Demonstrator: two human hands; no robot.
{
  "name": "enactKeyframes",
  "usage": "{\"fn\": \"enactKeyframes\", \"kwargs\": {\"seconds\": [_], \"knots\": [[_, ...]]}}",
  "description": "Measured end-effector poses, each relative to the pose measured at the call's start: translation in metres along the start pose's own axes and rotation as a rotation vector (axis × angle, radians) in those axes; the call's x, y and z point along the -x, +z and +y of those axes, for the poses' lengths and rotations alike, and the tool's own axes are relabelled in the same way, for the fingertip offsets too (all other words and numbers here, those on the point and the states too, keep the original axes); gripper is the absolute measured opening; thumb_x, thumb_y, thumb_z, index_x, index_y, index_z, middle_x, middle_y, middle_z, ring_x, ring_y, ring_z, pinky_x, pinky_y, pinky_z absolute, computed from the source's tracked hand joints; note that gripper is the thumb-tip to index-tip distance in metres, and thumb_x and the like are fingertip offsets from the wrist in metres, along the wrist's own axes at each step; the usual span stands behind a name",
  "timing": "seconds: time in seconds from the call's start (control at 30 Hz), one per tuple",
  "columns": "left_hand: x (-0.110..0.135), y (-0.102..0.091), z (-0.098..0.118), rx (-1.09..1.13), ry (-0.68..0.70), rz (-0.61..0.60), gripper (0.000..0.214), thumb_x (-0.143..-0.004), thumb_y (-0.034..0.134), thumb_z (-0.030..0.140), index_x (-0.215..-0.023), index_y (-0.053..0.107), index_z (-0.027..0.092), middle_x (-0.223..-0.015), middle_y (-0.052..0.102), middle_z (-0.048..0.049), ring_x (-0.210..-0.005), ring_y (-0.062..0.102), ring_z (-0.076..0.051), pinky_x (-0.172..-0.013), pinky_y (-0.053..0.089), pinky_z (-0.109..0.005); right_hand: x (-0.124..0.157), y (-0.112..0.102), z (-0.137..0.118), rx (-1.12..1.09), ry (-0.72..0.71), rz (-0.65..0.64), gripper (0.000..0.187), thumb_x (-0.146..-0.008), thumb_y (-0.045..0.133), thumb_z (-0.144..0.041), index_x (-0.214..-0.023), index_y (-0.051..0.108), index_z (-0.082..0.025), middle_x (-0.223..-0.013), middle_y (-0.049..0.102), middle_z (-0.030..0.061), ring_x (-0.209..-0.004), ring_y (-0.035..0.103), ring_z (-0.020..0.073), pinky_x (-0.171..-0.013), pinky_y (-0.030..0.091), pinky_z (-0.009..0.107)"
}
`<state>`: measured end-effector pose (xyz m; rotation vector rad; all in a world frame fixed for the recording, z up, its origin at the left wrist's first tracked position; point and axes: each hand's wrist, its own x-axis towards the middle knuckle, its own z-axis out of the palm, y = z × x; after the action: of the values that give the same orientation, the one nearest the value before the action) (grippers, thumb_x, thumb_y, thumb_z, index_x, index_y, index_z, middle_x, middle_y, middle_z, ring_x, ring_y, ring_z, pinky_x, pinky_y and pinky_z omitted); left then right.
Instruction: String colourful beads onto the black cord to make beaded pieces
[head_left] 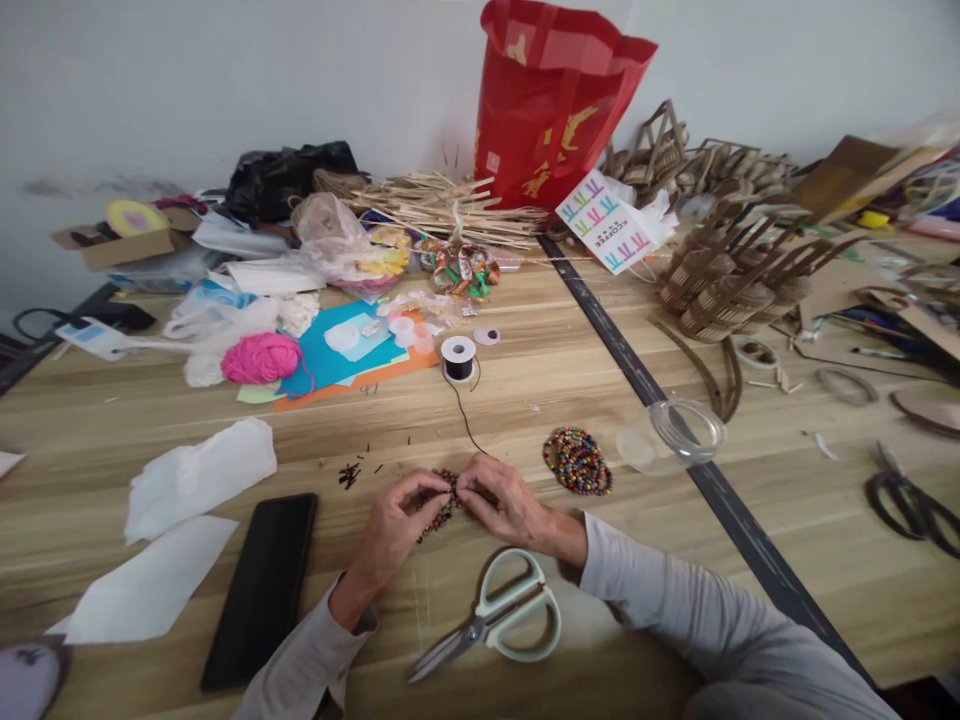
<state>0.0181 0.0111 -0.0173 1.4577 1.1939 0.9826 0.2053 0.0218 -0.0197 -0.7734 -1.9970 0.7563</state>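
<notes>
Wooden worktop [570,350], white wall behind, clutter along the far edge. Both hands sit near the middle of the near edge, grey sleeves. Left hand [394,525] and right hand [499,500] meet fingertip to fingertip over a bead strand [444,503]; each grip is pinched closed on it. The strand lies partly on the wood between the hands, dark mixed beads, detail too small to tell. A thin black thread [463,410] runs from the hands toward the far edge to a thread spool [458,357] standing upright.

Just nearer the near edge than the hands lie pale green scissors [499,615], blades closed, untouched. Toward the left edge from the left hand lies a black phone [262,585], face down or screen off, cannot tell which. Beside it are white paper sheets [199,475]. A few loose dark beads [349,473] sit just left of the hands.

Right of the right hand, near but apart, is a pile of bead bracelets [577,461]. Next to that is a clear plastic tub [686,428] on a dark strip [637,370] that crosses the worktop from far edge to near edge.

Far left side: pink yarn ball [261,357] on blue and orange paper [330,360]. At the far edge there is a red bag [559,100] upright and a bundle of sticks [442,205] to its left. Far right corner holds woven cardboard pieces [731,275]. Black scissors [911,505] are at the right edge.
</notes>
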Motion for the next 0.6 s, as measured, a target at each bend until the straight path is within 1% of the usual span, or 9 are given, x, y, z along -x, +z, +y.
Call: {"fn": "enactKeyframes", "kwargs": {"seconds": [0.13,0.27,0.43,0.6], "knots": [[-0.0006,0.0001,0.0008,-0.005,0.009,-0.008,0.005,-0.073,0.067,0.017,-0.076,0.07,0.015,-0.076,0.069,-0.0037,-0.071,0.064,-0.015,-0.065,0.05,-0.022,-0.0004,-0.0003,-0.0005,0.001,-0.006,-0.004,0.01,-0.092,0.045,-0.018,-0.085,0.052,-0.017,-0.075,0.054,0.0047,-0.07,0.051,0.0155,-0.063,0.044,0.026],[-0.0011,0.001,0.0022,0.002,-0.003,-0.007,0.005,-0.073,0.067,0.017,-0.076,0.069,0.015,-0.076,0.068,-0.0037,-0.069,0.063,-0.015,-0.061,0.05,-0.021,-0.0006,-0.0004,-0.0008,0.003,-0.003,0.002,0.01,-0.092,0.046,-0.018,-0.085,0.052,-0.017,-0.075,0.055,0.0049,-0.07,0.052,0.0158,-0.062,0.043,0.026],[-0.0008,0.0005,0.0027,-0.014,0.002,0.001,0.005,-0.073,0.067,0.016,-0.077,0.07,0.015,-0.076,0.069,-0.0041,-0.072,0.064,-0.015,-0.065,0.051,-0.022,0.0001,-0.0002,-0.0002,0.004,-0.006,0.008,0.01,-0.092,0.045,-0.019,-0.085,0.052,-0.017,-0.075,0.054,0.0047,-0.069,0.051,0.0156,-0.062,0.043,0.026],[-0.0005,0.0003,0.0032,-0.008,-0.001,0.007,0.004,-0.072,0.068,0.016,-0.075,0.07,0.015,-0.076,0.069,-0.004,-0.072,0.064,-0.016,-0.064,0.05,-0.022,-0.0006,-0.0002,-0.0004,-0.005,-0.004,0.012,0.011,-0.092,0.045,-0.019,-0.084,0.053,-0.017,-0.074,0.055,0.0048,-0.068,0.051,0.0152,-0.061,0.043,0.026]]}}
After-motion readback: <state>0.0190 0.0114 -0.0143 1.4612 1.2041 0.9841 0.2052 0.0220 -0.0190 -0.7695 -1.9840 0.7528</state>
